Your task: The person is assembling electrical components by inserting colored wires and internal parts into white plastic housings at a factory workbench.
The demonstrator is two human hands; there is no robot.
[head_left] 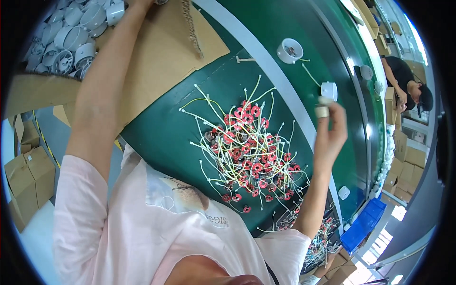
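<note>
My right hand (334, 124) is over the conveyor belt, its fingers bent and apart, with a pale wrap round one fingertip. Just beyond that fingertip lies a white round plastic housing (328, 91) on its side, a pale wire trailing from it. I see nothing in the hand. My left arm reaches across a cardboard box to the top edge, where my left hand (141, 3) is mostly cut off and its fingers are hidden. Beside it shows a sliver of a light-grey part (161, 1). A heap of red ring-shaped coils (247, 152) with pale wires lies between my arms.
Many light-grey plastic housings (71, 38) fill the box at upper left; its cardboard flap (166, 61) overhangs the green table. Another white housing (289, 51) stands on the belt (304, 23), past a metal rail (266, 61). A blue bin (363, 225) is at right. A person (403, 83) works across.
</note>
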